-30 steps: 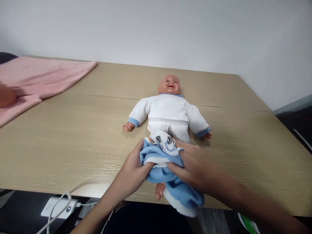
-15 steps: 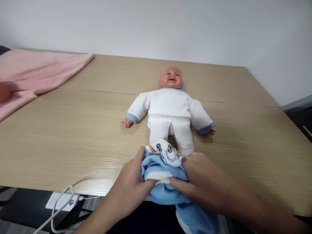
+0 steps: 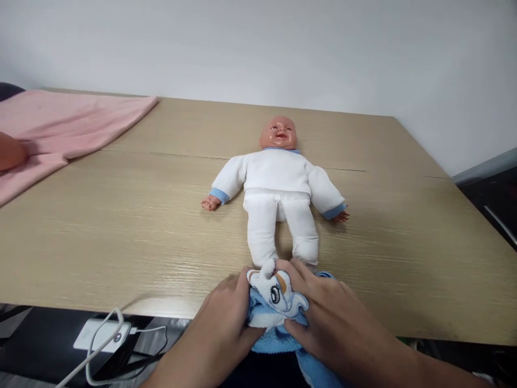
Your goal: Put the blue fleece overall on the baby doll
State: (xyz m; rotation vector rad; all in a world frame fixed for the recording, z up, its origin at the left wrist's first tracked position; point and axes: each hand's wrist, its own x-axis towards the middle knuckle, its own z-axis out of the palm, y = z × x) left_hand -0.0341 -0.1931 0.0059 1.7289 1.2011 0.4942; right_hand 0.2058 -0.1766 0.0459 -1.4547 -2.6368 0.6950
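Note:
A bunched blue-and-white terry garment (image 3: 278, 296) with an embroidered animal face is held at the table's near edge, below the doll's feet. My left hand (image 3: 226, 307) grips its left side, thumb on top. On the right side my right hand (image 3: 319, 302) clutches the cloth, its fingers curled over the top. Part of the garment hangs down toward my lap. The baby doll (image 3: 278, 172) lies on its back in a white top with blue cuffs and white leg coverings, arms spread. Its feet are hidden behind the cloth and my hands.
A pink blanket (image 3: 81, 124) covers the table's far left, with a round orange-brown object (image 3: 10, 152) on it. Below the front edge a white power bank (image 3: 100, 334) with a cable (image 3: 91, 355) rests on a black surface. A wall stands behind the wooden table (image 3: 133, 226).
Both hands have shifted down slightly, bunching the garment tighter. My right fingers now reach over its top, and the embroidered face has turned and folded. More of the doll's legs shows.

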